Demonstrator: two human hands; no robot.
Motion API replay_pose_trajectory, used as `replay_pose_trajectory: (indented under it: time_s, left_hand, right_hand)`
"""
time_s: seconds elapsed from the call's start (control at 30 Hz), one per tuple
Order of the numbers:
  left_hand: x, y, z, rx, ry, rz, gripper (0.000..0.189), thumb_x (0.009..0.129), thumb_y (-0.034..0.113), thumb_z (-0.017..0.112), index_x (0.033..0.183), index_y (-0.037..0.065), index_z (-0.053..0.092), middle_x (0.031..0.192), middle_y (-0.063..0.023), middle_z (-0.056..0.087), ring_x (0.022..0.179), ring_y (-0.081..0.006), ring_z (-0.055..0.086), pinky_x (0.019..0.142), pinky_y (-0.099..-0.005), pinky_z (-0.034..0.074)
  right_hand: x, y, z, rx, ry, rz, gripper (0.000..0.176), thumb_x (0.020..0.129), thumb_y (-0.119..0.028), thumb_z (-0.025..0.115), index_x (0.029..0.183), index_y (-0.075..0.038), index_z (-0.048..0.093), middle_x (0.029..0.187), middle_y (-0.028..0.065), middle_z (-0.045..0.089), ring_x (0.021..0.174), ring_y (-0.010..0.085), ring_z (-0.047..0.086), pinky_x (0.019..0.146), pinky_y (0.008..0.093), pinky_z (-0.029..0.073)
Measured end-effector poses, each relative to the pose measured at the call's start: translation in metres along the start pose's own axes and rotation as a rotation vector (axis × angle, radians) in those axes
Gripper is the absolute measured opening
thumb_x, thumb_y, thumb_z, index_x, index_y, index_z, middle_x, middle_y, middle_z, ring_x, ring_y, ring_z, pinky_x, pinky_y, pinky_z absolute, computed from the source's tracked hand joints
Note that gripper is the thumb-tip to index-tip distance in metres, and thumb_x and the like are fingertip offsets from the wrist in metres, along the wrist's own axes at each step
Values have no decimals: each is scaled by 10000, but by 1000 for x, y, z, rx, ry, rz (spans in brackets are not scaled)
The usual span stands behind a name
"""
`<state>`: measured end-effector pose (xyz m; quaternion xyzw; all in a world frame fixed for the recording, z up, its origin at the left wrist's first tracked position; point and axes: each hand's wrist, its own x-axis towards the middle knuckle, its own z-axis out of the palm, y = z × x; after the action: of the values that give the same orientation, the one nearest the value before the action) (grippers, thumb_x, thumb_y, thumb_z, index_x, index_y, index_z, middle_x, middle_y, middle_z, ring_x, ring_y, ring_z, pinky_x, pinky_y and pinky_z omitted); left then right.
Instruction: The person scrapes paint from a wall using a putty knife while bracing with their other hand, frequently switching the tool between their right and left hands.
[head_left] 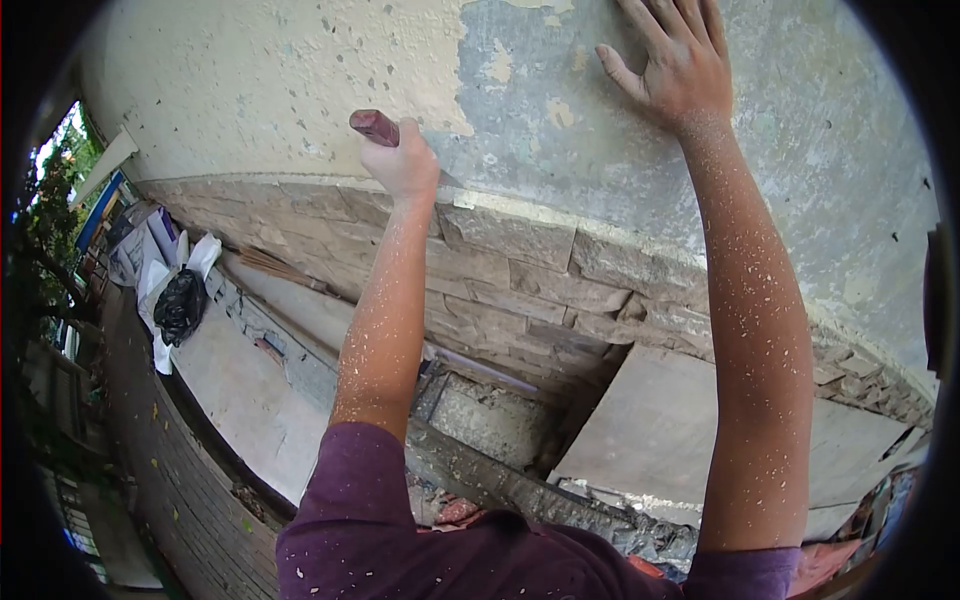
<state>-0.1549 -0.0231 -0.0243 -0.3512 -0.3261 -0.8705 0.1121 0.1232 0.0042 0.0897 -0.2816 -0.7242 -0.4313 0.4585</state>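
My left hand is wrapped round the reddish-brown handle of a scraper; its working end is hidden behind the fist, close to the wall. The wall has textured cream paint on the left and a bare, mottled grey-blue surface on the right, with a ragged edge between them. Flat against the bare part lies my right hand, fingers spread and the tips cut off by the view's top. Pale paint flakes speckle both forearms and the purple shirt.
Below the painted surface runs a ledge of rough stone cladding. Flat grey boards lean beneath it on the right. A black plastic bag and white bags sit at the left, beside a paved path.
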Motion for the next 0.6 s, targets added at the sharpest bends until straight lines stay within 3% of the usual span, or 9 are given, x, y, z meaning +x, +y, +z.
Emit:
replay_pose_trajectory:
  time_s: [0.07, 0.13, 0.23, 0.33, 0.4, 0.43, 0.47, 0.53, 0.6]
  left_hand:
    - [-3, 31, -4, -177, 1, -271, 205, 793, 76, 543, 637, 12, 426, 537, -30, 447, 415, -135, 408, 406, -320, 348]
    - [-7, 27, -5, -270, -8, -308, 193, 788, 85, 556, 651, 15, 440, 550, -28, 467, 416, -134, 411, 401, -325, 348]
    - [-17, 18, 0, -6, -20, -193, 196, 792, 100, 565, 665, 6, 448, 555, -25, 472, 439, -139, 429, 427, -321, 360]
    - [-17, 26, 3, -100, -46, -351, 196, 801, 113, 573, 695, -8, 460, 578, -33, 488, 477, -142, 449, 466, -313, 373]
    - [-16, 21, 10, 64, -4, -208, 205, 806, 129, 587, 726, -18, 468, 605, -42, 507, 511, -157, 489, 499, -320, 391]
    - [-26, 14, 8, 132, -89, -145, 209, 808, 135, 592, 738, -22, 473, 631, -54, 526, 534, -172, 511, 508, -333, 401]
    - [-32, 11, 3, 130, -86, -148, 209, 808, 135, 592, 738, -22, 473, 631, -54, 526, 534, -172, 511, 508, -333, 401]
    - [-41, 28, -7, 44, -72, -328, 218, 815, 144, 588, 742, -29, 479, 643, -57, 526, 549, -175, 514, 517, -344, 404]
    - [-28, 32, 4, 57, -70, -319, 192, 817, 119, 580, 745, -25, 475, 647, -49, 521, 547, -158, 502, 509, -336, 402]
  right_hand:
    - [1, -2, 1, -31, -18, -3, 694, 777, -436, 608, 1373, -110, 469, 1514, 108, 336, 1426, 308, 250, 1160, 492, 183]
    - [-1, 1, 2, -33, 17, -19, 697, 780, -441, 607, 1377, -112, 463, 1517, 106, 330, 1428, 307, 246, 1160, 492, 185]
    - [0, 1, 2, -18, 8, -7, 706, 777, -440, 609, 1383, -114, 456, 1517, 105, 330, 1428, 306, 245, 1160, 493, 185]
    - [-1, 0, 2, -15, 12, -6, 706, 777, -437, 607, 1387, -117, 451, 1516, 104, 332, 1427, 305, 248, 1162, 491, 183]
    - [-2, 1, 3, -14, 17, -9, 708, 776, -439, 606, 1388, -118, 450, 1516, 104, 331, 1428, 304, 246, 1163, 489, 182]
    - [-2, 2, 3, -10, 37, -20, 710, 776, -441, 606, 1388, -119, 449, 1516, 104, 331, 1428, 303, 243, 1164, 487, 181]
    - [0, 3, 4, -12, 36, -24, 710, 775, -441, 606, 1388, -119, 449, 1516, 104, 331, 1428, 303, 243, 1164, 487, 181]
    - [-2, 2, 5, -8, 33, -13, 721, 776, -449, 601, 1396, -120, 438, 1519, 101, 324, 1431, 301, 236, 1167, 483, 176]
    - [0, 2, 6, 3, 40, -9, 726, 777, -454, 598, 1400, -121, 432, 1521, 100, 323, 1433, 299, 232, 1168, 482, 173]
